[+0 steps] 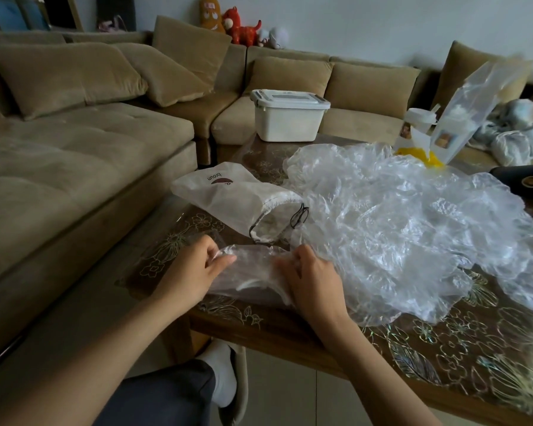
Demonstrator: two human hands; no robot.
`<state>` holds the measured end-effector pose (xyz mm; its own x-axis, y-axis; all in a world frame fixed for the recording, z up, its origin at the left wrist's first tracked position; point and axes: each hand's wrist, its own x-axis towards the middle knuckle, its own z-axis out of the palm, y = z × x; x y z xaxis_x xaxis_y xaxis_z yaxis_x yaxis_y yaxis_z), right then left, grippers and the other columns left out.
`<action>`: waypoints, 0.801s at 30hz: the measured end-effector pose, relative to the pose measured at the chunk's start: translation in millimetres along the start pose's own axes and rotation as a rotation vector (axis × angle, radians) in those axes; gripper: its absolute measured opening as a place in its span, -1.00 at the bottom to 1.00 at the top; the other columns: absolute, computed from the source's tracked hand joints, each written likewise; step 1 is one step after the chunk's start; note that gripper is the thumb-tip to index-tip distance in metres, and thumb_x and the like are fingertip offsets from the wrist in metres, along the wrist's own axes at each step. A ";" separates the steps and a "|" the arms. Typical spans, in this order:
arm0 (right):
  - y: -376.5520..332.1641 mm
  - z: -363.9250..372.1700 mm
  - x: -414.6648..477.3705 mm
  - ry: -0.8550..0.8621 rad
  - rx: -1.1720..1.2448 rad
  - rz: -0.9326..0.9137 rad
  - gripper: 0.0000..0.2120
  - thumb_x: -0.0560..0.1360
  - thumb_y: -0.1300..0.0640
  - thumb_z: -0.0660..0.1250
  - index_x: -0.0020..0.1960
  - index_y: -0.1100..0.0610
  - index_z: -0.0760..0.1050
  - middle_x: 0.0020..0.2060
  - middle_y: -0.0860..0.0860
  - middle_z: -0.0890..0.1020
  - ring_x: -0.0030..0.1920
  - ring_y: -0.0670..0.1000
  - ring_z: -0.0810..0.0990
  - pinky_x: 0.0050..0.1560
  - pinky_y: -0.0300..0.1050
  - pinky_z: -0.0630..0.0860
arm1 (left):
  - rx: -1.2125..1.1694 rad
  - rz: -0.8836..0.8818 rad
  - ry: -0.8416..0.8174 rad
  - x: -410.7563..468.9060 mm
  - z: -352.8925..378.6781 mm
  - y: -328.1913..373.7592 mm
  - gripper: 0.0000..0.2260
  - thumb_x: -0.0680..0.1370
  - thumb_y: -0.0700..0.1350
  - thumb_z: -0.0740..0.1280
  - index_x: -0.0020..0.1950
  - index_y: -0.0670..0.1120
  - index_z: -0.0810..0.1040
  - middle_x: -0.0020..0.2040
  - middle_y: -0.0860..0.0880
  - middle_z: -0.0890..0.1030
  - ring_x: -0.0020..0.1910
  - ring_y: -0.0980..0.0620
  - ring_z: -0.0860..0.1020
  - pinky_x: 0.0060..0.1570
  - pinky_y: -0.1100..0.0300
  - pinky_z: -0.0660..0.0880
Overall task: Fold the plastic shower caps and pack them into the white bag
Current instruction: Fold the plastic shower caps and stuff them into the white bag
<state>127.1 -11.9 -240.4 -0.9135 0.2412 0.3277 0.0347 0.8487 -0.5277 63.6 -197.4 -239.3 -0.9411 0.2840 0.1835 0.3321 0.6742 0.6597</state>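
A folded clear plastic shower cap (250,273) lies flat near the table's left front corner. My left hand (194,269) pinches its left end, and my right hand (313,279) grips its right end with curled fingers. Just behind the cap lies the white drawstring bag (228,198) on its side, its black-corded mouth facing my hands. A large heap of crumpled clear shower caps (397,229) spreads to the right of the bag and touches my right hand.
The brown table (443,342) has a clear floral cover. A white lidded box (290,115) stands at its far edge, a clear packet with yellow contents (443,130) at the far right, and a black object (523,182) at the right edge. A beige sofa (74,155) sits to the left.
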 end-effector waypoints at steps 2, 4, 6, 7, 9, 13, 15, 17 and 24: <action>-0.3 0.8 -1.7 -0.006 -0.132 -0.038 -0.79 0.60 0.04 0.15 0.07 0.19 0.41 -0.08 0.08 0.60 -0.14 0.13 0.58 -0.29 -0.08 0.35 | 0.144 -0.011 -0.021 2.7 -6.1 -4.8 -0.79 0.53 0.06 0.30 -0.17 -0.04 0.39 -0.38 -0.02 0.50 -0.48 0.08 0.43 -0.54 0.32 0.23; -0.8 1.5 -2.8 -0.009 -0.189 -0.057 -0.76 0.61 0.04 0.11 0.14 0.18 0.38 0.01 0.07 0.58 -0.09 0.12 0.59 -0.28 -0.10 0.32 | 0.316 -0.052 0.045 4.3 -14.1 -1.4 -0.80 0.55 0.04 0.28 -0.02 -0.08 0.44 -0.27 -0.03 0.55 -0.39 0.06 0.47 -0.50 0.28 0.23; -0.5 2.8 -2.9 -0.010 -0.195 -0.053 -0.75 0.62 0.03 0.09 0.15 0.17 0.39 0.04 0.06 0.58 -0.09 0.11 0.59 -0.28 -0.11 0.32 | 0.366 -0.012 0.202 3.1 -15.8 10.8 -0.81 0.59 -0.04 0.24 0.11 -0.13 0.47 -0.07 -0.05 0.57 -0.24 0.08 0.45 -0.42 0.32 0.23; -0.2 3.5 -1.9 -0.007 -0.189 -0.049 -0.75 0.62 0.02 0.09 0.14 0.17 0.39 0.04 0.06 0.58 -0.10 0.10 0.59 -0.28 -0.11 0.32 | 0.327 0.083 0.272 -0.1 -13.9 20.5 -0.83 0.60 -0.10 0.22 0.11 -0.15 0.50 -0.03 -0.06 0.56 -0.19 0.08 0.44 -0.35 0.35 0.27; 1.3 4.9 -0.8 -0.013 -0.178 -0.056 -0.73 0.61 -0.01 0.10 0.12 0.16 0.40 0.03 0.06 0.58 -0.10 0.10 0.59 -0.27 -0.10 0.36 | 0.261 0.374 0.267 -7.9 -0.2 39.6 -0.80 0.60 -0.17 0.17 0.02 -0.18 0.58 -0.06 -0.08 0.60 -0.15 0.00 0.53 -0.17 0.24 0.48; 3.8 6.0 -2.8 -0.045 -0.157 -0.067 -0.76 0.60 0.01 0.13 0.10 0.16 0.41 0.02 0.06 0.57 -0.08 0.11 0.59 -0.23 -0.09 0.39 | 0.393 0.418 -0.090 -18.3 40.7 44.7 -0.39 0.57 0.16 -0.17 0.43 -0.14 0.35 0.43 -0.07 0.36 0.43 -0.01 0.29 0.42 0.10 0.14; 5.3 6.4 -3.2 -0.014 -0.127 -0.055 -0.76 0.61 0.02 0.12 0.10 0.16 0.43 0.01 0.06 0.59 -0.08 0.09 0.58 -0.23 -0.10 0.37 | 0.477 0.294 -0.272 -20.9 47.7 32.3 -0.17 0.41 0.35 -0.44 0.55 -0.07 -0.03 0.56 -0.01 -0.03 0.53 0.06 -0.12 0.46 0.10 -0.24; 7.2 6.3 -2.7 0.013 -0.100 -0.056 -0.78 0.61 0.03 0.13 0.09 0.15 0.45 -0.01 0.05 0.60 -0.08 0.08 0.58 -0.23 -0.12 0.35 | 0.529 0.314 -0.327 -18.7 48.9 25.1 -0.07 0.29 0.40 -0.53 0.55 -0.04 -0.15 0.56 0.01 -0.15 0.51 0.09 -0.24 0.42 0.10 -0.35; 10.9 1.3 -0.2 -0.048 0.070 -0.049 -0.87 0.58 0.12 0.24 0.01 0.16 0.52 -0.17 0.01 0.62 -0.21 -0.02 0.58 -0.23 -0.16 0.49 | 0.484 0.413 -0.300 -21.7 44.5 22.8 -0.19 0.39 0.38 -0.45 0.52 -0.04 -0.22 0.53 -0.01 -0.26 0.50 0.08 -0.28 0.45 0.12 -0.33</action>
<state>127.1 -3.3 -247.3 -0.9320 0.1760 0.3169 -0.0369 0.8236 -0.5660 94.5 -157.9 -260.7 -0.6967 0.7111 0.0945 0.7152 0.6783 0.1683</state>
